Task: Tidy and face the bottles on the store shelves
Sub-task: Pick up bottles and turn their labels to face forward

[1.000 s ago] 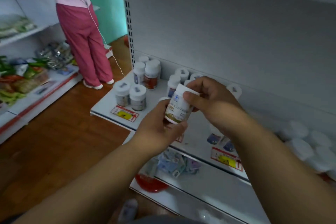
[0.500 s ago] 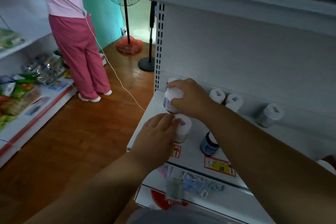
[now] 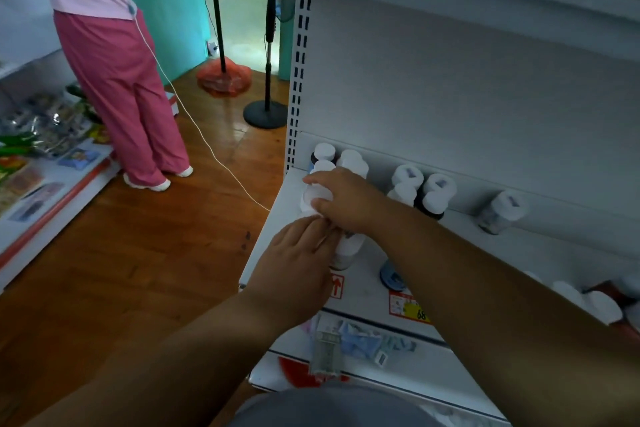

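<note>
Small white-capped bottles stand on a white store shelf [image 3: 467,253]. My right hand [image 3: 346,199] grips a white-capped bottle [image 3: 313,196] from above at the shelf's left end, thumb and fingers around its cap. Just in front, my left hand [image 3: 298,260] rests on another white bottle [image 3: 346,248], fingers lying over its top; most of that bottle is hidden. Two more bottles [image 3: 325,154] stand behind at the back wall. A pair of dark bottles [image 3: 433,194] and a lone bottle [image 3: 502,211] stand further right. A blue-lidded jar [image 3: 391,276] is partly hidden by my right forearm.
A person in pink trousers [image 3: 121,97] stands at the left by a snack shelf [image 3: 45,163], a white cable trailing across the wooden floor. A fan stand [image 3: 266,111] is behind the shelf post. A lower shelf [image 3: 363,343] holds small packets. More white caps [image 3: 588,302] sit at the right.
My right hand has lowered the bottle onto the shelf's left end, from mid-air a second ago. My left hand left that bottle and now lies on the one in front.
</note>
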Demonstrator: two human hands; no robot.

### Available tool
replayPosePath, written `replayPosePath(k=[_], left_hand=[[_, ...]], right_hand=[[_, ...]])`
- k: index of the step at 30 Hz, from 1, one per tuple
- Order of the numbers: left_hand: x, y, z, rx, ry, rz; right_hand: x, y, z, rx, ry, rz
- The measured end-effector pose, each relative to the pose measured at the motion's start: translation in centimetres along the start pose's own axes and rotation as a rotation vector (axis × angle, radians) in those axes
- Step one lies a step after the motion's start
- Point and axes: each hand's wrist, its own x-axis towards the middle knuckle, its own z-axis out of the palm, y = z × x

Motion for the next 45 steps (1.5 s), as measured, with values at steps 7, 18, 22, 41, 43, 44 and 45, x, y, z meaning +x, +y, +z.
replayPosePath(k=[7, 18, 22, 41, 43, 44, 45], left_hand=[[3.0, 2.6, -1.8, -0.054, 0.123, 0.020], [10.2, 11.4, -0.2, -0.189, 0.139, 0.041], [11.5, 13.9, 0.8, -0.201, 0.104, 0.047], [11.8, 17.2, 0.7, -0.607, -0.022, -0.258], [11.7, 16.4, 0.1, -0.827, -0.117, -0.259], [11.5, 15.9, -0.1, -0.913, -0.121, -0.258], [11.1, 15.2, -0.4, -0.974, -0.103, -0.258]], right_hand=[[-5.9, 3.5, -3.6, 0.111, 0.383, 0.024], [-10.8, 21.3, -12.2, -0.231, 0.223, 0.523], [-10.4, 24.7, -11.3, -0.367, 0.108, 0.440], [-14.9, 17.7, -12.9, 0.502, 0.490, 0.256], [-15.3, 15.0, -12.9, 0.602, 0.493, 0.207], [-15.4, 13.8, -12.8, 0.621, 0.499, 0.188], [-15.4, 12.7, -12.6, 0.633, 0.503, 0.176]])
